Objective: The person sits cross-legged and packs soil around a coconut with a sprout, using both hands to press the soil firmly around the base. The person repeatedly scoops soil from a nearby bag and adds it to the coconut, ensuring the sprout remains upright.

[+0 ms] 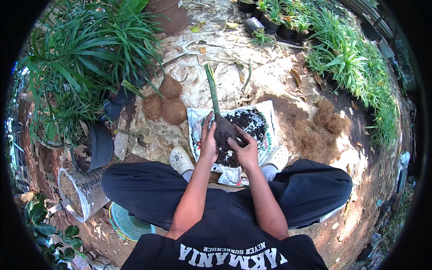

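Between my two hands is a rounded clump of dark, moist soil point(223, 131), with a single long green plant leaf point(211, 87) rising from its top and leaning slightly left. My left hand point(208, 140) presses the clump's left side. From the right, my right hand point(245, 147) cups it, thumb against its front and fingers behind. Soil smears the fingers of my right hand. Under both hands lies an opened white sack point(196, 118) with loose dark potting soil point(249, 123) spread over it, between my feet.
Three brown coconut-fibre balls point(174, 111) sit left of the sack, green leaf pieces beside them. Loose coconut fibre point(315, 139) lies to the right. A black pot point(100, 146), a bag of grainy material point(85, 191) and a green basin point(130, 220) stand at left. Potted plants point(346, 67) line the right.
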The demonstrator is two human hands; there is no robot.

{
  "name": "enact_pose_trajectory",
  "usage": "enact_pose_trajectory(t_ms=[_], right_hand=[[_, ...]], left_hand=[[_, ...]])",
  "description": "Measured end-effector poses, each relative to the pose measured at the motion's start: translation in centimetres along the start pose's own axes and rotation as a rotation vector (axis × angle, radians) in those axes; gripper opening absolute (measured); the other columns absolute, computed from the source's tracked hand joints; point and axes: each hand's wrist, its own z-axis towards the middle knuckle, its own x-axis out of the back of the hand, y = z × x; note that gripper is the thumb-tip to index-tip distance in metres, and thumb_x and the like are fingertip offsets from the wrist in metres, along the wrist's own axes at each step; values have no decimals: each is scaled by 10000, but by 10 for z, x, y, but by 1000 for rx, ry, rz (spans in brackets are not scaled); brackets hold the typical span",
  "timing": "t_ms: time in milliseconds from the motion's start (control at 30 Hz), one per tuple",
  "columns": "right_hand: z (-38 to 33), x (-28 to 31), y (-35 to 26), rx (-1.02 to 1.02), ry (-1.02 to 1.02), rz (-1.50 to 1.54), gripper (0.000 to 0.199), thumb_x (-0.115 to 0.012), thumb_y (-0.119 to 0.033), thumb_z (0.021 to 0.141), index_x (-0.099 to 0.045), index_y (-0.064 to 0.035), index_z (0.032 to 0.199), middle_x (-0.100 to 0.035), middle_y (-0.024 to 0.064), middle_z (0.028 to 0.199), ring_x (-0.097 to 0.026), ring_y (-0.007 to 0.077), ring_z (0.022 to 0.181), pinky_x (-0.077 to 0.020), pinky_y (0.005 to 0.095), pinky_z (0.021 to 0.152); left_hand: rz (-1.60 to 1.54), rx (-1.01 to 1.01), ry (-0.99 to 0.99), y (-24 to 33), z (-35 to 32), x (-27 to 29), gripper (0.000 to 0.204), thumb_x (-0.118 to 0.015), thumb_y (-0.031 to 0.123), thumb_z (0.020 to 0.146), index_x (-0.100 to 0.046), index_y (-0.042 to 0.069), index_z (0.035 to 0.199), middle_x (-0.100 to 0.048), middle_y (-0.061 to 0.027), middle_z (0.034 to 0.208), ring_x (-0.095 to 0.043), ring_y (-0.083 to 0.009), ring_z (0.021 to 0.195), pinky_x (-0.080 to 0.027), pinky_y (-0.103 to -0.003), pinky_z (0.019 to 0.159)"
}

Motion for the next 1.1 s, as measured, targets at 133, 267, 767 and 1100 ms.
enact_pose_trajectory(t_ms=[133, 267, 767, 1100], right_hand=[[4, 11, -5, -60, 12, 150, 506, -778, -39, 813, -612, -11, 1290, -654, 100, 1144, -642, 147, 929, -547, 270, 799], [4, 11, -9, -48, 62, 176, 448, -781, -40, 813, -639, 4, 1235, -644, 75, 1094, -643, 144, 915, -558, 254, 726], [-2, 8, -22, 99, 76, -125, 481, -818, -16, 736, -654, 24, 1186, -675, 101, 1048, -634, 143, 904, -535, 277, 785], [-7, 10, -25, -3, 67, 140, 469, -827, -16, 733, -638, 31, 1160, -682, 117, 1048, -647, 156, 898, -540, 296, 801]], left_hand=[[111, -126, -317, 12, -3, 0, 579, -686, 159, 866, -454, 11, 1376, -551, -102, 1280, -541, -197, 1185, -421, -346, 1044], [413, -276, -373, 17, -5, -2, 726, -805, 182, 762, -451, -14, 1365, -543, -109, 1277, -528, -172, 1179, -415, -323, 1036], [452, -317, -385, 25, -8, -6, 667, -701, 180, 786, -447, -29, 1366, -542, -119, 1274, -533, -179, 1174, -406, -319, 1042], [331, -239, -381, 23, -9, -6, 578, -624, 160, 822, -470, -41, 1342, -569, -130, 1248, -548, -192, 1166, -418, -329, 1030]])
